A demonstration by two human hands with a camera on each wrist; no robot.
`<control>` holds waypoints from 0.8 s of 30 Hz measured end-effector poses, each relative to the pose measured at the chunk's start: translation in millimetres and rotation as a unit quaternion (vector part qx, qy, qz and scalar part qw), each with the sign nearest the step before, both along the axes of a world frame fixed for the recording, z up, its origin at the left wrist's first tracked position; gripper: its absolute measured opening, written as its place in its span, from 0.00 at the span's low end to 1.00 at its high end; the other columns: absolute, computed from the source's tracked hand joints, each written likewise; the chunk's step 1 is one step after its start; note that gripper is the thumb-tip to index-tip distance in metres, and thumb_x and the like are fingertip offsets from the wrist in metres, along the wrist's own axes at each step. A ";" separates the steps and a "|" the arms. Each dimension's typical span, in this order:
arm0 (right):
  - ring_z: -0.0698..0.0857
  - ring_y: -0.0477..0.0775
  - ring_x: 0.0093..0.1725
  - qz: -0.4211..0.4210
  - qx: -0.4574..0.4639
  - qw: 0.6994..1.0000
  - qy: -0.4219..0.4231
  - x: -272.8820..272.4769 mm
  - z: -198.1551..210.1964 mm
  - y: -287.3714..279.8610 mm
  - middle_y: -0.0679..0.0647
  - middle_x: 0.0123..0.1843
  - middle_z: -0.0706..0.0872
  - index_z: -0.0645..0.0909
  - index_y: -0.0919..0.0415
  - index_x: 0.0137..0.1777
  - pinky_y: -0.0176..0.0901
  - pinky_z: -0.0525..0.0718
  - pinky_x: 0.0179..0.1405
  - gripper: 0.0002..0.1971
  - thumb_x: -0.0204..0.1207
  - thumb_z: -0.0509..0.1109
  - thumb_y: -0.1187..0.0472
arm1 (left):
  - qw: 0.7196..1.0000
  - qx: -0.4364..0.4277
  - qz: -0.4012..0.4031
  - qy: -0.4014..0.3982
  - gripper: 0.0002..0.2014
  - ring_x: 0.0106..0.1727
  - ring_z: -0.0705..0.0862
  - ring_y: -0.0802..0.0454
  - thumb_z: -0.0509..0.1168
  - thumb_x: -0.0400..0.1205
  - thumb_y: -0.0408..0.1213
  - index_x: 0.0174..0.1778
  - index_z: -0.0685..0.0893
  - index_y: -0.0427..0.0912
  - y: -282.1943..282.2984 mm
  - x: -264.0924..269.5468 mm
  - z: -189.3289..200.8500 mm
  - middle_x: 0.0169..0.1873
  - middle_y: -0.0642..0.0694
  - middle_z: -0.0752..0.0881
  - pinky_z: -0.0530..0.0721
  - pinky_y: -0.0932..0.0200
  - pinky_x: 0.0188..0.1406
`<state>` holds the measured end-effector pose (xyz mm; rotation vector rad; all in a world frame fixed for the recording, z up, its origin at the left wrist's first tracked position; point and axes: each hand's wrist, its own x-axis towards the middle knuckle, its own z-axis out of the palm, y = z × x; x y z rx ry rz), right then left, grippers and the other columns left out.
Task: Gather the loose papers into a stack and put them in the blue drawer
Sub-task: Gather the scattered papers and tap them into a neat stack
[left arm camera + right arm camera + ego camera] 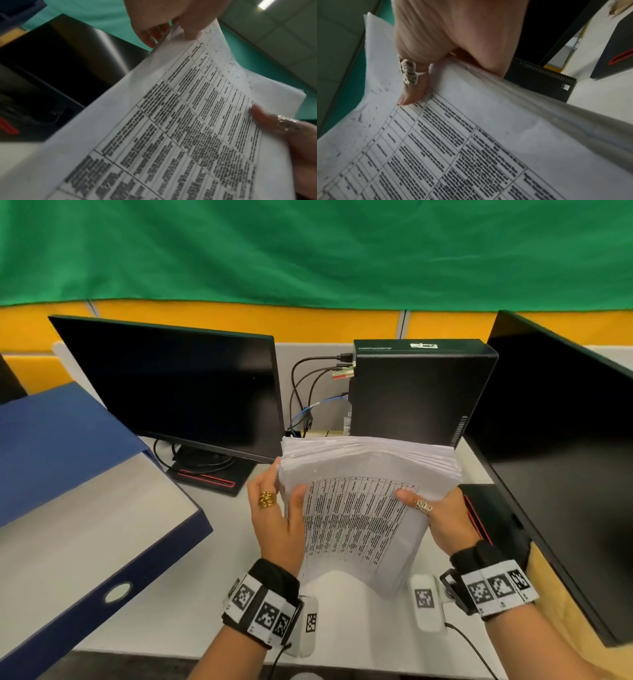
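A thick stack of white papers (363,508) with a printed table on its top sheet is held upright above the desk between both hands. My left hand (277,508) grips its left edge, thumb on the front and fingers behind. My right hand (435,515) grips the right edge, its ringed thumb pressing the top sheet. The left wrist view shows the papers (180,121) with my left hand (164,25) pinching their upper edge. The right wrist view shows the papers (471,142) under my right hand (426,75). The blue drawer (85,491) stands to the left, its pale inside showing.
A black monitor (178,388) stands behind the drawer, with its stand (209,470) on the desk. A black computer case (418,392) and cables are behind the papers. A second monitor (561,446) rises at the right. The white desk (191,604) stretches below.
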<state>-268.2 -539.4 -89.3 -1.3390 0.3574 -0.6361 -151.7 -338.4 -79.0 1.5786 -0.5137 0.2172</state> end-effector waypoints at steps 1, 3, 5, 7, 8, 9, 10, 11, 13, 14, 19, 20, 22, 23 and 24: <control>0.89 0.59 0.53 0.003 0.001 1.000 -0.002 -0.4 0.2 0.5 0.56 0.52 0.91 0.85 0.50 0.52 0.51 0.89 0.43 0.35 0.39 0.88 0.48 | 0.999 -0.016 -0.022 0.018 0.18 0.56 0.78 0.72 0.66 0.78 0.42 0.64 0.73 0.54 1.7 -2.2 1.2 0.55 0.57 0.76 0.82 0.74 0.48; 0.89 0.57 0.52 0.010 0.000 1.000 -0.003 -1.8 1.7 0.4 0.54 0.51 0.91 0.84 0.51 0.53 0.48 0.89 0.41 0.37 0.39 0.88 0.47 | 0.996 -0.040 -0.070 0.046 0.19 0.54 0.84 0.63 0.69 0.78 0.35 0.57 0.71 0.60 4.9 -3.3 3.5 0.53 0.55 0.82 0.86 0.67 0.46; 0.89 0.57 0.52 0.023 -0.004 1.000 -0.004 -3.8 3.6 -0.2 0.54 0.51 0.91 0.82 0.53 0.56 0.46 0.89 0.40 0.41 0.38 0.88 0.45 | 0.993 -0.031 -0.101 0.052 0.19 0.52 0.86 0.59 0.67 0.77 0.32 0.54 0.71 0.59 7.6 -2.2 6.4 0.51 0.53 0.83 0.88 0.63 0.46; 0.90 0.54 0.52 0.043 -0.011 0.999 -0.006 -5.5 6.7 0.3 0.52 0.51 0.91 0.81 0.54 0.57 0.44 0.89 0.40 0.43 0.38 0.87 0.44 | 0.987 -0.031 -0.141 0.072 0.17 0.50 0.86 0.61 0.64 0.79 0.30 0.54 0.70 0.58 8.5 -2.4 11.5 0.50 0.54 0.84 0.88 0.64 0.43; 0.90 0.53 0.52 0.053 -0.016 0.998 -0.006 -5.9 7.9 1.0 0.51 0.51 0.91 0.80 0.54 0.57 0.43 0.88 0.40 0.43 0.39 0.87 0.44 | 0.983 -0.034 -0.161 0.080 0.17 0.49 0.87 0.62 0.61 0.81 0.29 0.55 0.70 0.57 8.5 -2.0 12.7 0.51 0.53 0.83 0.88 0.66 0.42; 0.89 0.53 0.52 0.061 -0.022 0.998 -0.005 -6.0 8.9 1.8 0.50 0.51 0.91 0.80 0.54 0.58 0.43 0.88 0.40 0.43 0.39 0.87 0.43 | 0.980 -0.035 -0.178 0.087 0.16 0.49 0.87 0.64 0.60 0.82 0.28 0.56 0.69 0.57 8.5 -1.7 15.1 0.51 0.53 0.83 0.87 0.67 0.40; 0.89 0.52 0.52 0.065 -0.027 0.998 -0.004 -6.3 9.8 2.5 0.50 0.51 0.91 0.80 0.54 0.58 0.43 0.88 0.41 0.43 0.40 0.87 0.43 | 0.976 -0.032 -0.193 0.093 0.16 0.50 0.86 0.64 0.59 0.82 0.28 0.57 0.69 0.56 8.5 -1.1 17.0 0.52 0.53 0.83 0.87 0.67 0.40; 0.89 0.52 0.52 0.067 -0.030 0.997 -0.004 -6.6 10.4 2.7 0.49 0.51 0.91 0.80 0.54 0.58 0.43 0.88 0.41 0.42 0.40 0.87 0.43 | 0.973 -0.031 -0.207 0.098 0.17 0.51 0.86 0.62 0.59 0.82 0.28 0.58 0.68 0.56 8.2 -0.7 19.1 0.53 0.52 0.82 0.87 0.67 0.41; 0.89 0.52 0.52 0.071 -0.035 0.997 -0.008 -8.0 11.1 2.1 0.49 0.51 0.91 0.80 0.53 0.57 0.42 0.88 0.41 0.41 0.41 0.87 0.43 | 0.970 -0.023 -0.224 0.097 0.19 0.55 0.85 0.56 0.61 0.80 0.29 0.59 0.67 0.56 6.6 0.0 23.4 0.56 0.49 0.81 0.87 0.65 0.44; 0.90 0.52 0.52 0.074 -0.036 0.997 -0.011 -8.6 11.3 1.4 0.49 0.51 0.91 0.81 0.51 0.57 0.42 0.88 0.41 0.39 0.41 0.87 0.44 | 0.970 -0.018 -0.223 0.097 0.20 0.56 0.84 0.55 0.62 0.80 0.29 0.59 0.67 0.57 5.5 0.8 25.1 0.57 0.47 0.80 0.87 0.64 0.46; 0.89 0.50 0.54 0.102 -0.052 0.993 -0.012 -10.0 15.2 -0.1 0.48 0.51 0.91 0.87 0.40 0.50 0.40 0.88 0.42 0.31 0.42 0.87 0.44 | 0.963 -0.046 -0.217 0.152 0.20 0.50 0.87 0.62 0.61 0.80 0.23 0.64 0.67 0.45 9.4 16.1 28.0 0.52 0.51 0.83 0.86 0.68 0.39; 0.89 0.50 0.54 0.105 -0.054 0.993 -0.011 -10.0 15.0 -0.6 0.48 0.52 0.91 0.87 0.41 0.50 0.40 0.87 0.43 0.31 0.42 0.87 0.45 | 0.958 -0.043 -0.231 0.162 0.23 0.51 0.88 0.60 0.62 0.79 0.23 0.67 0.66 0.45 11.3 19.1 28.6 0.52 0.52 0.84 0.87 0.67 0.40; 0.89 0.51 0.54 0.111 -0.054 0.992 -0.008 -10.1 14.6 -1.8 0.49 0.52 0.91 0.86 0.44 0.52 0.40 0.87 0.44 0.32 0.42 0.87 0.46 | 0.952 -0.032 -0.254 0.166 0.33 0.51 0.87 0.60 0.66 0.76 0.23 0.72 0.60 0.51 14.0 21.9 30.4 0.52 0.57 0.83 0.89 0.62 0.46; 0.89 0.51 0.54 0.115 -0.053 0.992 -0.006 -10.1 15.1 -2.0 0.50 0.51 0.91 0.86 0.45 0.52 0.40 0.87 0.44 0.32 0.42 0.87 0.46 | 0.956 -0.016 -0.250 0.154 0.40 0.52 0.86 0.60 0.69 0.73 0.24 0.73 0.56 0.57 13.8 23.4 29.5 0.55 0.57 0.81 0.88 0.60 0.51; 0.89 0.51 0.53 0.120 -0.050 0.992 -0.003 -10.1 15.8 -1.9 0.50 0.51 0.91 0.87 0.44 0.51 0.40 0.87 0.44 0.32 0.42 0.87 0.46 | 0.962 0.005 -0.238 0.137 0.46 0.56 0.84 0.59 0.74 0.69 0.26 0.72 0.53 0.61 12.6 24.9 28.4 0.59 0.54 0.78 0.86 0.58 0.56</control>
